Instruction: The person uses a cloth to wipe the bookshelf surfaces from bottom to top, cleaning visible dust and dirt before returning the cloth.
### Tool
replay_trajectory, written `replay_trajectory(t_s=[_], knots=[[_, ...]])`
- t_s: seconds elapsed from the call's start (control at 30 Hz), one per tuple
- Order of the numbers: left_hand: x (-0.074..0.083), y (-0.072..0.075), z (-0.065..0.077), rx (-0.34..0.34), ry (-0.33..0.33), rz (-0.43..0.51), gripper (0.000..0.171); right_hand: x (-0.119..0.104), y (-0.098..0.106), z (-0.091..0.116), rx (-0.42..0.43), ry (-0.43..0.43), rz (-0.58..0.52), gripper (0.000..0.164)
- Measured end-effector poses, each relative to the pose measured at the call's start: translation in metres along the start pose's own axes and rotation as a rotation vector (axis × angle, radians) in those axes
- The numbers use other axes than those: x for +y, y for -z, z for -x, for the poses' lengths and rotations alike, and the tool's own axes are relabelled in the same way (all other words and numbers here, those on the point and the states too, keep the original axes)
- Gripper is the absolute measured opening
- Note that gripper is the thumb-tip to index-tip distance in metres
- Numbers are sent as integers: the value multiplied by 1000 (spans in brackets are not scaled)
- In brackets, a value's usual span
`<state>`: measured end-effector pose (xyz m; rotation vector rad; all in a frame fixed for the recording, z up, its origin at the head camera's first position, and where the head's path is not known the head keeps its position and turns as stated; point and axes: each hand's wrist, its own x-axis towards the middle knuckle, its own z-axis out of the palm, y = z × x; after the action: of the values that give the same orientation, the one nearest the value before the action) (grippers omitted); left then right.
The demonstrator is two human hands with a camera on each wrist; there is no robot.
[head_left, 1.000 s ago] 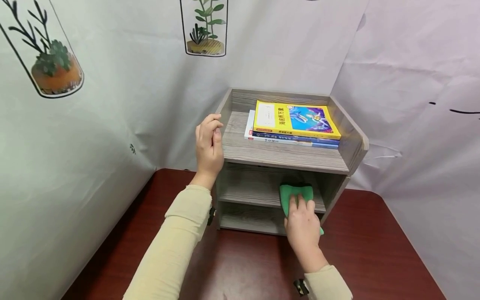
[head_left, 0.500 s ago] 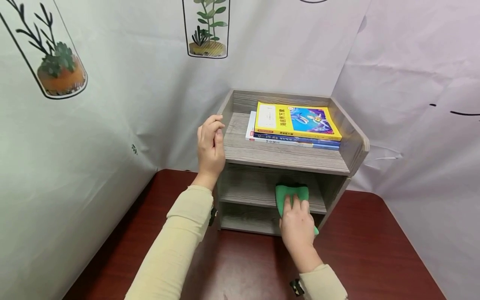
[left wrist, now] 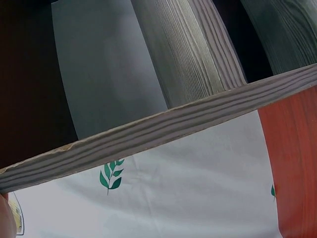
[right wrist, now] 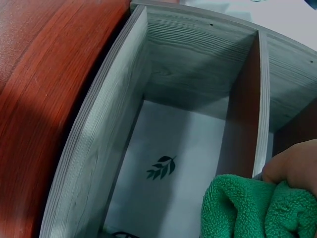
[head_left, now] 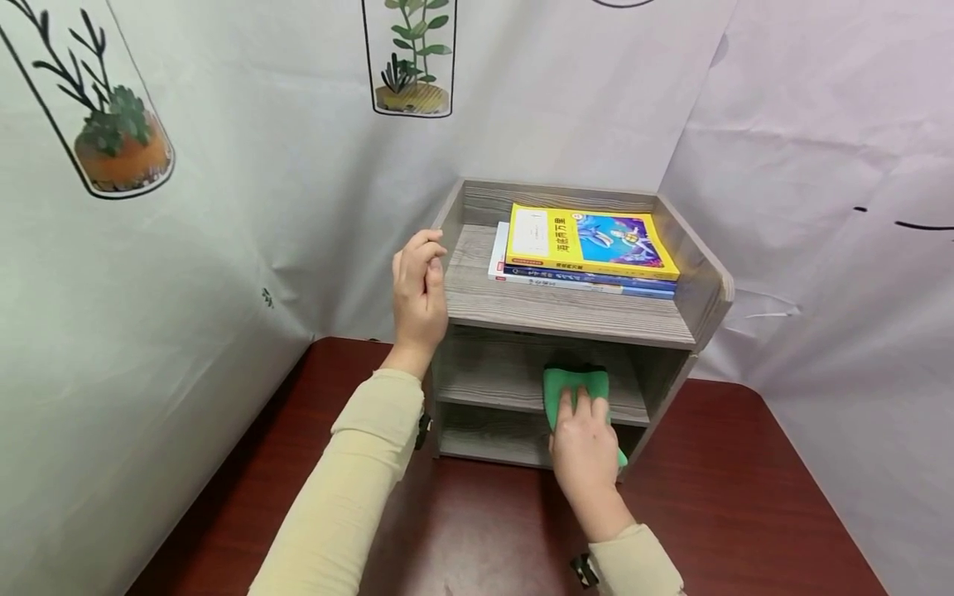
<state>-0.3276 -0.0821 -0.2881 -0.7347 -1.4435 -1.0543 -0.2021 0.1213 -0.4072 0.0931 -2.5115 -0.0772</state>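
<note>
A small grey wood-grain shelf [head_left: 566,319] stands on the table. My left hand [head_left: 419,290] holds its left side panel near the top, fingers bent at the panel's edge. My right hand [head_left: 585,451] grips a folded green cloth [head_left: 557,387] at the front of the middle board [head_left: 492,385], with the fingers over the cloth. In the right wrist view the fluffy cloth [right wrist: 237,206] is bunched under the hand [right wrist: 297,166], beside the edge of a board. Only a sliver of the left hand [left wrist: 6,220] enters the left wrist view.
Several stacked books [head_left: 589,244], a yellow one on top, lie on the shelf's top board. Dark red tabletop [head_left: 730,480] surrounds the shelf. White sheet walls [head_left: 298,165] with printed plants stand behind and at both sides.
My right hand has slid left along the middle board with the green cloth. The left hand stays at the side panel, and the books have not moved.
</note>
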Motion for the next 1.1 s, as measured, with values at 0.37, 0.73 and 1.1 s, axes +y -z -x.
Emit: replay_trajectory(t_s=[0.37,0.73,1.1], knots=[[1,0,2,-4,5,-3,19,-10,1,-1,-3,2,-16,72],[2,1,2,-12,2,-16,23,-22,-3,-4,65,26,-41,69],[2,2,0,-16,-12,-23,22,-32,-5,-7,80,45,-41,66]])
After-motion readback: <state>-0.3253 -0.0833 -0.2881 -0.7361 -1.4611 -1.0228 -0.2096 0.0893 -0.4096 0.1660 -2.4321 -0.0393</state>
